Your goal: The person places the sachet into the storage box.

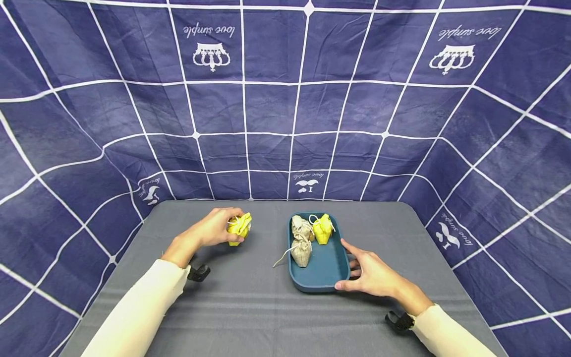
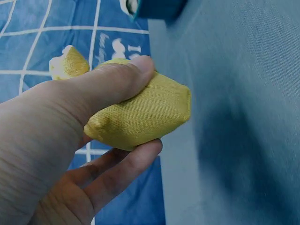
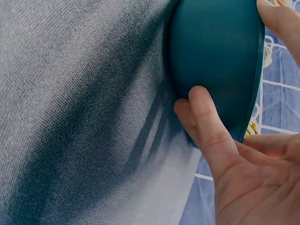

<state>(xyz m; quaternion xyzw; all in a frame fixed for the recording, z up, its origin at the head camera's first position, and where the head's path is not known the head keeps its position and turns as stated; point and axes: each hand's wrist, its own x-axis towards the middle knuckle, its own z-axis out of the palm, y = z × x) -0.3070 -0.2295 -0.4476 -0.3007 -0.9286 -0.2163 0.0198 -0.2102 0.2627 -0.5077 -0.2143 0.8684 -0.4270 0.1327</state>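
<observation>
- Left hand (image 1: 217, 229), left of centre: thumb and fingers are clamping a yellow drawstring pouch (image 1: 242, 225) round its belly. Left wrist view is showing thumb on top, fingertips underneath; pouch is apparently hanging off the table.
- Right hand (image 1: 368, 272), lower right of centre: it's gripping the right end of a teal-blue tray (image 1: 327, 265), thumb at the near corner, fingers bearing on the outer wall. Hands are sitting well apart.
- Handling, my read: I'm expecting the pouch to be light and soft, fill giving under the thumb; woven cloth should be gripping fine, nothing looking fragile. Best hold is the plump body, not the cord. Tray is looking stiff and smooth; wall or rim for that.
- Looks: held pouch is showing bright yellow cloth, bulging middle, squared-off base, gathered neck, white cord.
- In tray: second yellow pouch (image 1: 323, 230) is sitting upper right; far beige pouch (image 1: 301, 225) and near beige pouch (image 1: 302, 253) are lining the left side, the near one trailing cord over the wall.
- Outward: grey tablecloth (image 1: 250, 317) is filling the lower frame; navy grid-print curtain (image 1: 272, 109) is hanging behind.
</observation>
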